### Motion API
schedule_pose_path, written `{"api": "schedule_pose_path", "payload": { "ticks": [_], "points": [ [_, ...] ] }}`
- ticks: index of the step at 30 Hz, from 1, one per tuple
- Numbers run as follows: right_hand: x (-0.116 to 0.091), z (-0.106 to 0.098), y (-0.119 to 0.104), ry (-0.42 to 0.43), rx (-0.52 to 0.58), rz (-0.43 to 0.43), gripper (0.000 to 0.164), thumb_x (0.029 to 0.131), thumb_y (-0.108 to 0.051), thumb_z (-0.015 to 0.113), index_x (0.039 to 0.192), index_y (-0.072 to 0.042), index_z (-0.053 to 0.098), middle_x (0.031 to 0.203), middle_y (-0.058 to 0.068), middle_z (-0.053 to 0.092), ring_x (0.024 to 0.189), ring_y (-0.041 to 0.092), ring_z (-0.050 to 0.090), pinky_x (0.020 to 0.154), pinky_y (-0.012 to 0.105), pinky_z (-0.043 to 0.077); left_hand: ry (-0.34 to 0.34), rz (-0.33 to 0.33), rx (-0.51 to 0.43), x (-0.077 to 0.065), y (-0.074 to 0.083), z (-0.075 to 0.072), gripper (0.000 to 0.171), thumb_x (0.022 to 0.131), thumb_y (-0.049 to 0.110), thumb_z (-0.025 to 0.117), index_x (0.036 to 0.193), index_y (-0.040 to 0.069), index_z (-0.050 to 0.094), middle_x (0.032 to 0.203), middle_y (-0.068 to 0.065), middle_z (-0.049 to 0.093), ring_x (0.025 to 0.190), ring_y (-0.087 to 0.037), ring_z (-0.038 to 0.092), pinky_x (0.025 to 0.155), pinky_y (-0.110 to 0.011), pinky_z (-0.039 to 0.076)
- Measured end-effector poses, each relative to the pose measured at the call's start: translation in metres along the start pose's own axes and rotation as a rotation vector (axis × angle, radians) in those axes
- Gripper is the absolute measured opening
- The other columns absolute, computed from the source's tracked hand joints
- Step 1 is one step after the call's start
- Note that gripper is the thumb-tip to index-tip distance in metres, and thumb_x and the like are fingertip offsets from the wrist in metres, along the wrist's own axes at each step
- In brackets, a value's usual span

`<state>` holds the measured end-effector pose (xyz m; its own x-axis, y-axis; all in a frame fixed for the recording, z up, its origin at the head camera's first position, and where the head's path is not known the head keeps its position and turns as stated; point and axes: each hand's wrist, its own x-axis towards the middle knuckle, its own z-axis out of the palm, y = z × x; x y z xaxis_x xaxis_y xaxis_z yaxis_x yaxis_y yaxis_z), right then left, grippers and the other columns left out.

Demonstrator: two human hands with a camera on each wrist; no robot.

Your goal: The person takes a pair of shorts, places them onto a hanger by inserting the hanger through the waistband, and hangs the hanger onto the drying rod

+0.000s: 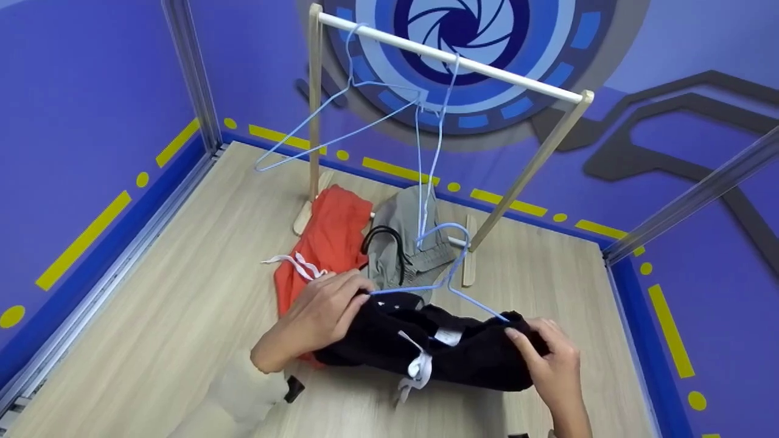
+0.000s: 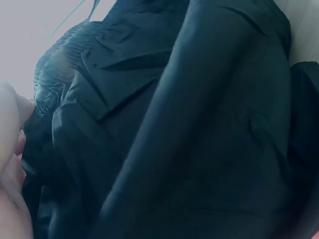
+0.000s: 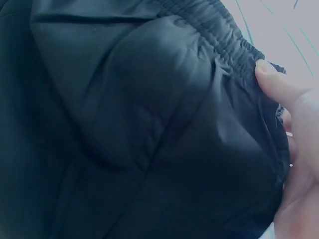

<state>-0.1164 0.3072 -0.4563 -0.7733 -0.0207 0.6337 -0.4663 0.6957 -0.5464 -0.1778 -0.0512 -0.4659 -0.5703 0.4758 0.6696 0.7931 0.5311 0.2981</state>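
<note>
Black drawstring shorts (image 1: 475,359) are held up between both hands, their elastic waistband uppermost and a white drawstring (image 1: 420,368) dangling in front. A blue wire hanger (image 1: 401,291) has its arms running into the waist opening, its hook rising free above. My left hand (image 1: 319,313) grips the waistband at the hanger's left end. At the other end, my right hand (image 1: 554,362) pinches the waistband, thumb in front; the right wrist view shows this thumb (image 3: 279,82) on the gathered elastic. Black cloth fills most of both wrist views, and the hanger's lower part is hidden inside the shorts.
Behind stands a wooden rack with a white rail (image 1: 450,56), two blue hangers (image 1: 304,121) hanging from it. An orange garment (image 1: 335,231) and a grey garment (image 1: 389,255) lie on the wooden tabletop (image 1: 152,304). Blue walls enclose the table.
</note>
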Motion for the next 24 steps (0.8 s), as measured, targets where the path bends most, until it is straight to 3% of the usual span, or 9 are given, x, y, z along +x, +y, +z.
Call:
{"api": "schedule_pose_path", "payload": {
  "ticks": [6,10,15,19,24],
  "points": [
    [-0.007,-0.009,0.015,-0.047,0.074,0.13,0.035,0.071,0.003,0.074,0.102,-0.01,0.066,0.098,0.002,0.065,0.094,0.006,0.058,0.084,0.011,0.04,0.002,-0.024,-0.009,-0.003,-0.003,-0.002,0.009,0.091,0.018,0.051,0.097,0.014,0.056,0.087,0.006,0.055,0.074,-0.006,0.053,0.063,-0.021,0.042],
    [-0.01,-0.017,0.021,0.0,0.201,0.258,0.034,0.077,0.007,0.066,0.11,0.001,0.06,0.102,0.003,0.065,0.093,0.008,0.061,0.081,0.013,0.045,0.019,-0.039,-0.025,-0.004,-0.004,-0.004,0.01,0.091,0.018,0.051,0.097,0.012,0.056,0.086,0.004,0.054,0.071,-0.007,0.051,0.062,-0.021,0.042],
    [-0.016,-0.024,0.03,0.111,0.32,0.392,0.017,0.082,0.007,0.06,0.098,0.012,0.059,0.087,-0.003,0.067,0.081,0.005,0.064,0.073,0.014,0.048,0.047,-0.031,-0.022,-0.004,-0.005,-0.005,0.01,0.09,0.017,0.053,0.098,0.011,0.056,0.088,0.004,0.056,0.073,-0.007,0.053,0.063,-0.021,0.042],
    [-0.018,-0.026,0.037,0.163,0.365,0.41,0.009,0.083,0.008,0.058,0.089,0.015,0.059,0.079,-0.005,0.068,0.075,0.003,0.064,0.07,0.013,0.048,0.046,-0.024,-0.01,-0.004,-0.005,-0.005,0.009,0.09,0.016,0.053,0.097,0.011,0.056,0.087,0.004,0.055,0.073,-0.006,0.052,0.063,-0.02,0.042],
    [-0.017,-0.029,0.04,0.225,0.397,0.4,0.011,0.078,0.012,0.062,0.088,0.017,0.062,0.079,-0.005,0.07,0.073,0.004,0.065,0.068,0.014,0.049,0.029,-0.038,-0.032,-0.005,-0.005,-0.005,0.01,0.091,0.018,0.051,0.098,0.011,0.056,0.088,0.004,0.055,0.074,-0.007,0.052,0.063,-0.021,0.042]
  ]
}}
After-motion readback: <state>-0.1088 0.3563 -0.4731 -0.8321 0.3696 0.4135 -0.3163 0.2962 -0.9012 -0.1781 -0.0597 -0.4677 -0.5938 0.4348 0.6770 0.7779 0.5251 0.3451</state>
